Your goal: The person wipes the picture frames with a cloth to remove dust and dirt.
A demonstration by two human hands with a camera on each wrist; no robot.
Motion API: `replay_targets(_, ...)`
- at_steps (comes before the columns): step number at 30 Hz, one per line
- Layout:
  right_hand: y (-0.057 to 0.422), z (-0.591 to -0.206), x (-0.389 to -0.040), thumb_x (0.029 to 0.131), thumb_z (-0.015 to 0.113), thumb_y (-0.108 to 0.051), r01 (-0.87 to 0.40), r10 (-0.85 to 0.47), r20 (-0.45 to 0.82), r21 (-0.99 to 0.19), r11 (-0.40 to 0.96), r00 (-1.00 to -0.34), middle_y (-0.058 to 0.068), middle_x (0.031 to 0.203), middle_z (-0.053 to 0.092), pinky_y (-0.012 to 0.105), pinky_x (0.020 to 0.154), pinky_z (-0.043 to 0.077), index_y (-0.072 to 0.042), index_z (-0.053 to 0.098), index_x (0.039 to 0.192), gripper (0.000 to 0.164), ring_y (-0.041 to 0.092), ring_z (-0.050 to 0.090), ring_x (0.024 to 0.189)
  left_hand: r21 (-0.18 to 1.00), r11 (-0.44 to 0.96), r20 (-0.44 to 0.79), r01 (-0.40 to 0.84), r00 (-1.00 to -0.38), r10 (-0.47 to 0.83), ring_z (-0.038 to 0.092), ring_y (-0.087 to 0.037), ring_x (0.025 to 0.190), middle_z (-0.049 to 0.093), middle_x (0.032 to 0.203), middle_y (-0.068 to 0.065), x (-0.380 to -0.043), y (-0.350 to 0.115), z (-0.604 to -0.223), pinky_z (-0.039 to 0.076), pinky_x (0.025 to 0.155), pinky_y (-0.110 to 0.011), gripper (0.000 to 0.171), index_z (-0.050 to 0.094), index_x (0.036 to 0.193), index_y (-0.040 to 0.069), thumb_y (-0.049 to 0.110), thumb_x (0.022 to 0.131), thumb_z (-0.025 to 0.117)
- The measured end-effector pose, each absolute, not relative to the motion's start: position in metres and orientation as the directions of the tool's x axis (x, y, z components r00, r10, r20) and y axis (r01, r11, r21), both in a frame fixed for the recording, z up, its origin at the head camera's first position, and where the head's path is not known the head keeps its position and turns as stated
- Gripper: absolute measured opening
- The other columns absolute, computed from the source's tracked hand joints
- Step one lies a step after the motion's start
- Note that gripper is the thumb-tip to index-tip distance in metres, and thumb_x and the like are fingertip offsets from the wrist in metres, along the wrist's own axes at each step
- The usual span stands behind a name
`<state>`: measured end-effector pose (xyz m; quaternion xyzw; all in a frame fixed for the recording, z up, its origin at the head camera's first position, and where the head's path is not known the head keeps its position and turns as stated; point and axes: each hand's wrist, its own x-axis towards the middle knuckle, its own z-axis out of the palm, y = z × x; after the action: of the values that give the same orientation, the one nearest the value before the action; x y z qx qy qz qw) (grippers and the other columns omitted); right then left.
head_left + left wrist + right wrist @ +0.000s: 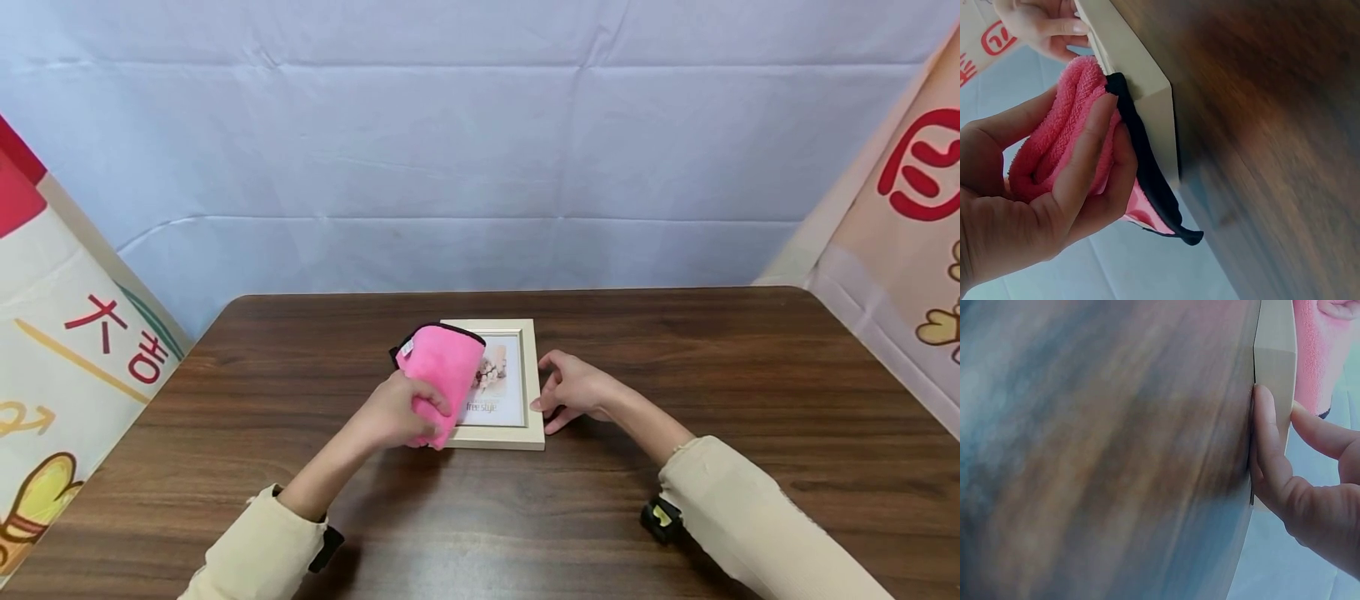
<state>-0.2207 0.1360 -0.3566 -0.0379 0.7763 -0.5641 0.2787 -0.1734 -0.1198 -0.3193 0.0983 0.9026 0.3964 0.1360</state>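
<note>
A cream picture frame (pixel 529 367) lies face up on the dark wooden table, with a flower print and the words "free style" inside. My left hand (pixel 393 410) grips a folded pink cloth (pixel 446 358) with black edging, held over the frame's left side and hiding that part. In the left wrist view the plush cloth (pixel 1066 137) is bunched between thumb and fingers, close by the frame's edge. My right hand (pixel 581 387) holds the frame's right border. Its thumb rests on the top face while the fingers (pixel 1269 437) lie along the outer side.
The brown wood-grain table (pixel 480 525) extends around the frame. A pale cloth backdrop (pixel 480 150) hangs behind its far edge, and printed sheets (pixel 90 333) flank both sides. Black devices (pixel 662 518) are strapped at the wrists, below the cream sleeves.
</note>
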Motion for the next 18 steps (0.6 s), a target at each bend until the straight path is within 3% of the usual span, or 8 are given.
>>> replay_targets(6,0.136,-0.358,-0.221,0.083,0.06,0.012,0.251,-0.38,-0.385,-0.9,0.357,-0.841,0.017,0.082,0.049,0.038,0.061,0.057,0.006,0.024,0.129,0.058,0.022,0.055,0.067,0.732,0.674,-0.141,0.102,-0.945,0.296,0.052,-0.011,0.049,0.053,0.094,-0.011,-0.172,-0.108,-0.323,0.05,0.048,-0.024,0.02,0.069,0.078,0.006,-0.011,0.067,0.068)
replay_targets(10,0.137,-0.358,-0.221,0.083,0.059,0.012,0.252,-0.378,-0.385,-0.9,0.355,-0.842,0.017,0.083,0.049,0.039,0.061,0.057,0.006,0.024,0.129,0.058,0.022,0.055,0.067,0.727,0.676,-0.131,0.121,-0.942,0.31,0.054,-0.011,0.047,0.051,0.101,-0.019,-0.172,-0.095,-0.326,0.049,0.047,-0.023,0.019,0.069,0.078,0.006,-0.008,0.066,0.07)
replay_targets(13,0.137,-0.358,-0.221,0.083,0.059,0.012,0.251,-0.382,-0.382,-0.902,0.351,-0.841,0.017,0.083,0.05,0.039,0.062,0.057,0.006,0.024,0.13,0.059,0.022,0.055,0.068,0.707,0.69,-0.115,0.155,-0.937,0.329,0.055,-0.01,0.051,0.046,0.106,-0.023,-0.172,-0.086,-0.326,0.048,0.049,-0.022,0.018,0.07,0.078,0.007,-0.006,0.065,0.071)
replay_targets(18,0.137,-0.357,-0.221,0.084,0.059,0.011,0.245,-0.396,-0.375,-0.908,0.34,-0.838,0.016,0.081,0.049,0.039,0.063,0.057,0.008,0.021,0.131,0.061,0.022,0.054,0.068,0.694,0.689,-0.094,0.207,-0.924,0.372,0.055,-0.011,0.059,0.048,0.097,-0.018,-0.172,-0.072,-0.325,0.048,0.05,-0.021,0.018,0.07,0.079,0.007,-0.004,0.064,0.073)
